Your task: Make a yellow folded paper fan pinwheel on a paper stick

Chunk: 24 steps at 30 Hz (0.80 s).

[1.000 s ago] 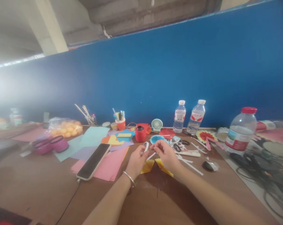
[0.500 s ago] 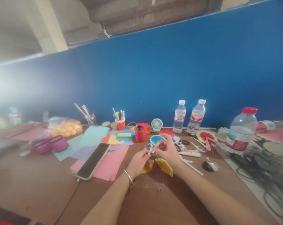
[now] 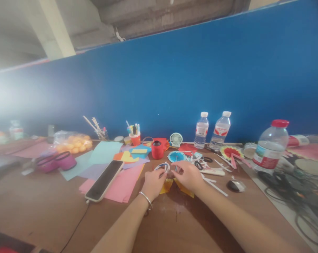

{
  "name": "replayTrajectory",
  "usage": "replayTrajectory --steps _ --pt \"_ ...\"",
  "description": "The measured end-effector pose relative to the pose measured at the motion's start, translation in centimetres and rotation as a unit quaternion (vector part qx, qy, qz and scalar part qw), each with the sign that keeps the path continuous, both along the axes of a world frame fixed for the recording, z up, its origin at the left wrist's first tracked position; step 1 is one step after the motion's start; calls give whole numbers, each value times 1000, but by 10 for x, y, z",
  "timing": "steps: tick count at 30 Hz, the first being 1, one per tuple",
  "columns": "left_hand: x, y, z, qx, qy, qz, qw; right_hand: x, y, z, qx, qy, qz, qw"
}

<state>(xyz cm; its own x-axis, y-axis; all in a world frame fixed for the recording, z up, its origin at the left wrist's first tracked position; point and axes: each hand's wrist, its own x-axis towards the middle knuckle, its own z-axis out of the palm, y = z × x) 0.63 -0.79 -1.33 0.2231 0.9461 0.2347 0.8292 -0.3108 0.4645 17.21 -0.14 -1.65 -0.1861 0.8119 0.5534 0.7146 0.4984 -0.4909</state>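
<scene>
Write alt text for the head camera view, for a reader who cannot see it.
A person's left hand and right hand meet at a small white ring, perhaps tape, above yellow pleated paper fans on a brown table. Coloured paper, a phone and water bottles lie around, before a blue wall.

Craft workroom. Brown table [image 3: 43,211] butts against blue partition [image 3: 174,88]. Below partition: coloured paper sheets [image 3: 122,184], pen cup [image 3: 135,139], scissors [image 3: 198,165], pleated paper fans [image 3: 167,185]. Above partition: bare concrete ceiling [image 3: 148,17].
</scene>
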Motion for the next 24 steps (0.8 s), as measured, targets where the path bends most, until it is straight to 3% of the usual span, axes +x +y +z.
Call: replayTrajectory --steps 4,7,9,14,18,24 --pt "0 0 2 2 -4 -4 1000 7 7 -4 -9 81 -103 991" --pt "0 1 2 5 -15 -6 1000 11 12 -5 38 106 -118 987" --pt "-1 1 1 5 -17 -2 1000 10 13 -5 65 93 -71 991" --pt "-2 0 2 14 -13 -11 1000 -1 7 -7 78 -21 135 988" --pt "-1 -1 5 14 2 -28 1000 -7 4 -12 62 -50 143 987" --pt "2 -3 5 31 -20 -48 998 -10 0 -9 101 -59 122 986"
